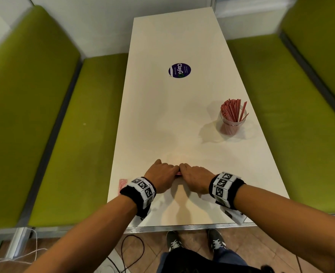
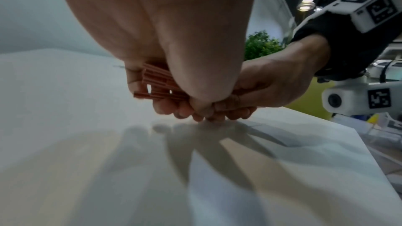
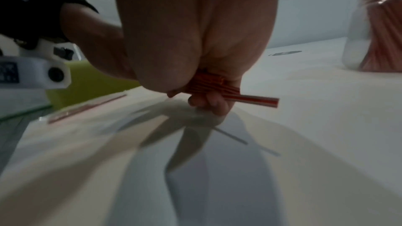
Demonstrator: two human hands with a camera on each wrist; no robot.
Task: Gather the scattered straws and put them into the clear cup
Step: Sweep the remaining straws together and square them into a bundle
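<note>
Both hands meet near the front of the white table [image 1: 172, 125], gripping one bundle of red-and-white straws [image 1: 178, 173] between them. My left hand [image 1: 161, 177] curls its fingers round the bundle's left end [image 2: 156, 83]. My right hand [image 1: 195, 178] wraps the right end [image 3: 208, 82], with one straw [image 3: 254, 100] sticking out past the fingers. The hands hold the bundle just above the tabletop. The clear cup [image 1: 230, 123], holding several red straws, stands at the right side of the table, seen also as a clear cup [image 3: 376, 37] in the right wrist view.
A flat packet of straws [image 1: 122, 185] lies at the table's left edge beside my left wrist, the same packet [image 3: 87, 107] showing in the right wrist view. A round dark sticker [image 1: 179, 70] sits mid-table. Green benches [image 1: 44, 115] flank both sides.
</note>
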